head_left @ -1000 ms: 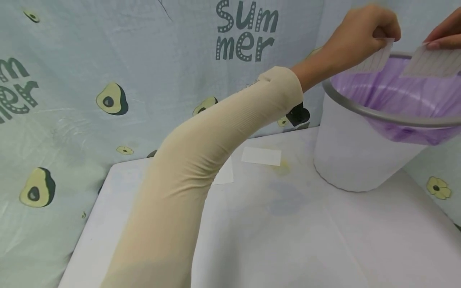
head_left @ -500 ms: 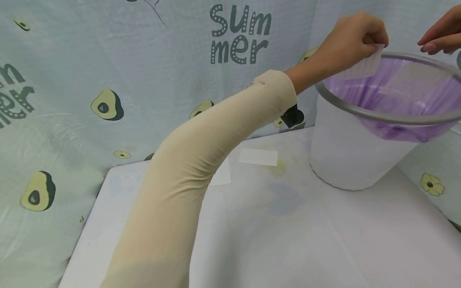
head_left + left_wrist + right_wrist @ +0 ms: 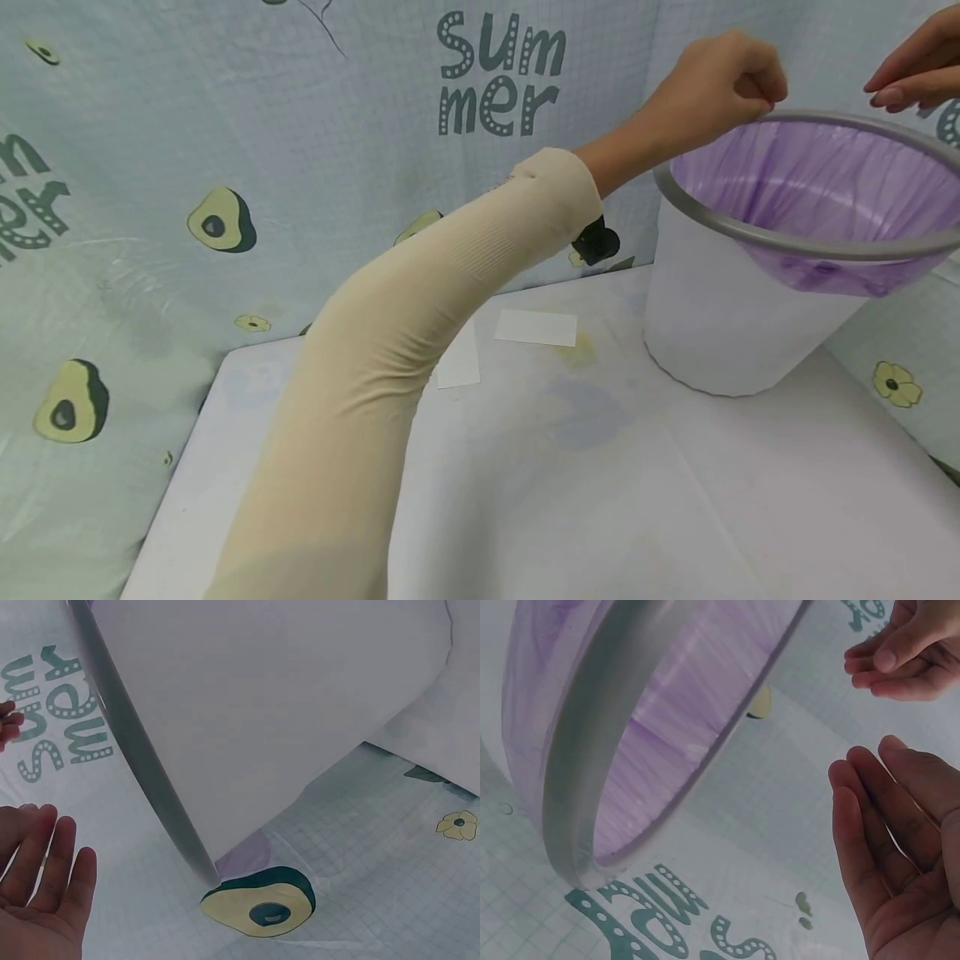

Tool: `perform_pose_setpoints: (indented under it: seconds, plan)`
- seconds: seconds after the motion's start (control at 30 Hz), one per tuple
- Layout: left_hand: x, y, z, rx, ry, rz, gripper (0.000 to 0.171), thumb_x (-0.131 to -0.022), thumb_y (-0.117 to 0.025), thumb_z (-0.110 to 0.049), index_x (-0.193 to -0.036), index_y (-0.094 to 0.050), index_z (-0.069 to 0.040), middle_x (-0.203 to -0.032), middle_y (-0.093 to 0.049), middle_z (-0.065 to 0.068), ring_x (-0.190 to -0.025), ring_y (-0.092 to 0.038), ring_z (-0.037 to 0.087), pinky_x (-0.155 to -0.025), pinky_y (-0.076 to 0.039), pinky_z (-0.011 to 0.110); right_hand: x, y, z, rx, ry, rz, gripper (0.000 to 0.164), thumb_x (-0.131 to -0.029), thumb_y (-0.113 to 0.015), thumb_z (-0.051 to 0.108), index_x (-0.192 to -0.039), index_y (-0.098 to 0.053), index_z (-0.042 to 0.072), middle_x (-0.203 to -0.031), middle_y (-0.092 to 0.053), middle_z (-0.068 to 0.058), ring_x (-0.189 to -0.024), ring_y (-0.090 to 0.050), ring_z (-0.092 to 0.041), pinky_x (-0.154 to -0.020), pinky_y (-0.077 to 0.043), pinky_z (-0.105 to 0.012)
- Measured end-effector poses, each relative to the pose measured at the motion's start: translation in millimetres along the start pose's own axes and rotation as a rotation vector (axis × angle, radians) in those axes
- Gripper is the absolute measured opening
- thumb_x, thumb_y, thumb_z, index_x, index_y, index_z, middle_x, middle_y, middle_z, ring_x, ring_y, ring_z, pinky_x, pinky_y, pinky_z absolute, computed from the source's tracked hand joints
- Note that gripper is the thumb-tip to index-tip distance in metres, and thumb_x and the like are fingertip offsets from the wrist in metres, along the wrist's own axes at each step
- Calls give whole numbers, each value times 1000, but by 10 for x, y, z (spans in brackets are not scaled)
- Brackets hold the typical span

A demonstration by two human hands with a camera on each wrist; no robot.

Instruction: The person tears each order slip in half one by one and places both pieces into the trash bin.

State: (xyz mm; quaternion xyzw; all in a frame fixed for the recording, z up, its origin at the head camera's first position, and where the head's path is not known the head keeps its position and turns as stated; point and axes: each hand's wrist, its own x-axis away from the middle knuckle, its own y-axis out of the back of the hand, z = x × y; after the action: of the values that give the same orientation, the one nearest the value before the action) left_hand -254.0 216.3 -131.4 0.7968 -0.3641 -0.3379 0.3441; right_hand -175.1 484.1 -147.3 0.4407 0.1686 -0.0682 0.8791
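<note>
In the head view my left hand is above the back left rim of a white bin, fingers loosely bent. My right hand hovers above the bin's far right side, partly cut off by the frame edge. Neither hand holds anything. A purple bin bag lines the bin and folds over its grey rim. The left wrist view has my left hand beside the rim, palm showing. Seen from the right wrist, my right hand has relaxed fingers apart from the bag. The bin's bottom is hidden.
Two white paper pieces lie on the white table: one near the back edge, another partly behind my left sleeve. A printed curtain hangs behind the table. A black device sits under my left wrist.
Each hand pinched a thin white ribbed piece over the bin; the right let go first, then the left. Both pieces are out of sight. My left hand has shifted slightly left.
</note>
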Motion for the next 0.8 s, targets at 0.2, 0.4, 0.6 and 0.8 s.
perform_pose_setpoints:
  seconds: [0.2, 0.4, 0.6, 0.8]
  plan:
    - [124, 65, 117, -112, -61, -37, 17, -102, -62, -11, -116, -71, -9, -121, -67, -3, -109, -61, 3, -90, -41, 7, 55, -29, 87, 80, 33, -13, 45, -101, -62, 4, -88, -62, 48, -78, -57, 43, -70, -54, 22, -60, -39, 1]
    - [288, 179, 253, -163, -79, -64, 20, -102, -62, -13, -120, -70, -7, -123, -67, 1, -111, -61, 6, -94, -42, 8, 51, -83, 188, 204, 110, 11, 50, -99, -64, 2, -89, -60, 50, -77, -57, 41, -67, -54, 20, -58, -40, -1]
    - [417, 236, 283, -112, -85, -55, 20, -101, -63, -10, -118, -71, -5, -120, -69, 3, -109, -63, 7, -95, -45, 10, -11, -120, 214, 139, 193, 32, 54, -96, -64, -8, -89, -66, 45, -79, -62, 37, -68, -59, 18, -59, -43, -1]
    - [524, 253, 255, -54, -71, -62, 19, -100, -65, -8, -118, -72, -5, -118, -71, 2, -107, -64, 6, -92, -46, 11, -51, -161, 276, 120, 259, 65, 53, -93, -64, -15, -91, -70, 38, -84, -65, 33, -74, -61, 18, -66, -43, 0]
